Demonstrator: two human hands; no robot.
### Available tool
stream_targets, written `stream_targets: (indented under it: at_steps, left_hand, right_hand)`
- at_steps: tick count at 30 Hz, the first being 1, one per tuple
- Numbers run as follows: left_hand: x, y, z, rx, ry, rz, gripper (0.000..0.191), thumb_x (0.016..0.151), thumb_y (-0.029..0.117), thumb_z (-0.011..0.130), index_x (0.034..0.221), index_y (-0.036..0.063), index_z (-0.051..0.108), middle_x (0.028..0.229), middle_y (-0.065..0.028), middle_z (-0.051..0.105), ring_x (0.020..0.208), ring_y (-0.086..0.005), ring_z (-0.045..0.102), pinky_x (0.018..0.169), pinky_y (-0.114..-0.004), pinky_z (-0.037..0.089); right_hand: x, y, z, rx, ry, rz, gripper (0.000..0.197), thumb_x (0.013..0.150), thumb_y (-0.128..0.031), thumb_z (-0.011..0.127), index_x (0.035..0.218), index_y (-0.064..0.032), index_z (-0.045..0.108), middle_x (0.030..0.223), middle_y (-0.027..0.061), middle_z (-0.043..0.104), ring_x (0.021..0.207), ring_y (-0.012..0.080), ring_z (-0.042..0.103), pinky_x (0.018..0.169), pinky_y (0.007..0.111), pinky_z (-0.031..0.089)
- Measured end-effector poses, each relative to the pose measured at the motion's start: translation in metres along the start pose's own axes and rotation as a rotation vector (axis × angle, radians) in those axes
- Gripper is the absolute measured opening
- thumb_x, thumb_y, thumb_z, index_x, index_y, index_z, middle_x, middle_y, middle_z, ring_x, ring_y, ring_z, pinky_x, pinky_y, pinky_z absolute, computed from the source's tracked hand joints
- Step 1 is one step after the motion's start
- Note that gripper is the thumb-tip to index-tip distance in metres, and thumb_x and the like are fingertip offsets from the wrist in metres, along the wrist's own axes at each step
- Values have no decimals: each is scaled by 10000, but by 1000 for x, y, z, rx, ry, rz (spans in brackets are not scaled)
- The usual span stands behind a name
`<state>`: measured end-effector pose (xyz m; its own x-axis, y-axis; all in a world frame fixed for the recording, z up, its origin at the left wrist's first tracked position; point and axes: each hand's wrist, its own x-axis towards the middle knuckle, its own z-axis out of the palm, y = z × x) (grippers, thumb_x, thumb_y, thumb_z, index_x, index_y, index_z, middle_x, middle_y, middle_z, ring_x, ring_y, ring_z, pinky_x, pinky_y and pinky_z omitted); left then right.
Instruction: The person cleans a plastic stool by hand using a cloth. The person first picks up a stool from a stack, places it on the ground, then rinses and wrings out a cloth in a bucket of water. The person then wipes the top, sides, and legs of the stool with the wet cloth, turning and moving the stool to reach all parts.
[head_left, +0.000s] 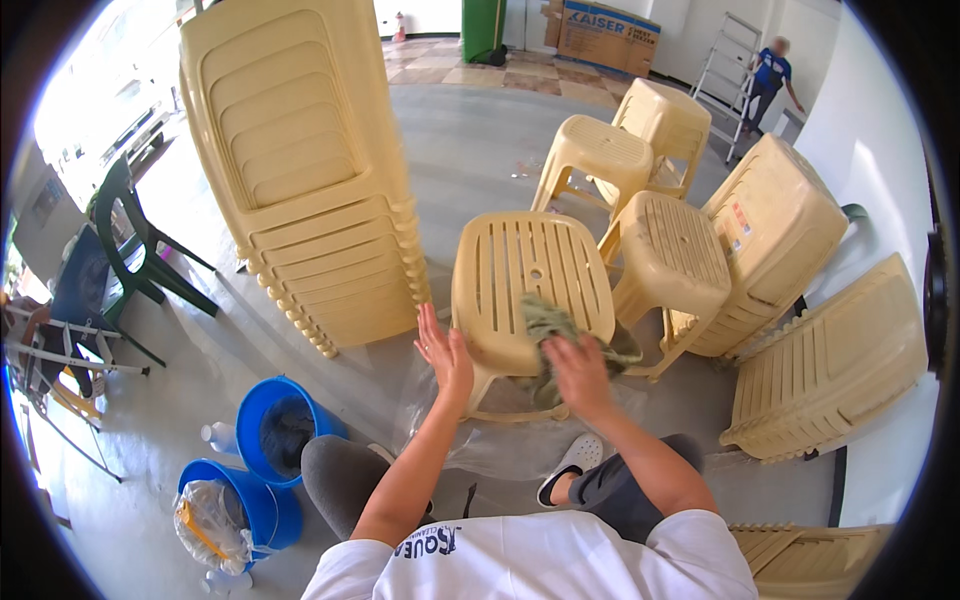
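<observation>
A beige plastic stool (534, 292) with a slotted seat stands upright before me. My right hand (579, 375) is on a green cloth (551, 322) bunched over the near right part of the seat; the cloth hangs down past the edge. My left hand (446, 356) is upright at the stool's near left corner, fingers extended and a ring on one of them, holding nothing. Whether its palm touches the stool edge I cannot tell. Just beyond it on the left rises a tall stack of beige plastic chairs (330, 255).
Blue buckets (281, 517) stand at lower left, one with dark water. More beige stools (675, 247) and stacked chairs (832, 367) line the right. A green chair (135, 255) stands left. A person (770, 79) is near a ladder (726, 82) at the back.
</observation>
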<state>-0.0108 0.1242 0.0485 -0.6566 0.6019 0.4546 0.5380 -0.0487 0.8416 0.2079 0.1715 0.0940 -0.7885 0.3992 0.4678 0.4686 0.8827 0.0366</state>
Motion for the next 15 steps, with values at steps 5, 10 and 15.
stream_targets:
  at_steps: [5,10,15]
  left_hand:
    - [-6,-31,-8,-594,-431,-645,896,853,708,191,1435,30,120,1480,-134,193,1356,-272,188,1103,-374,113]
    - [6,-37,-25,-718,-522,-701,884,859,702,183,1418,17,196,1448,-124,275,1333,-239,243,1098,-367,130]
    - [-3,-62,-30,-653,-353,-814,840,864,683,265,1411,45,241,1438,-83,296,1325,-233,251,1091,-360,140]
  right_hand:
    - [14,-9,0,27,59,159,496,729,-81,530,1225,-86,518,1233,92,511,1076,363,484,973,490,354]
    - [84,-68,39,98,-50,-16,470,765,-72,509,1235,-43,499,1242,117,484,1159,344,415,987,458,355]
    - [67,-84,114,362,-83,-19,402,796,-53,448,1180,54,500,1354,168,382,1276,329,330,1037,362,331]
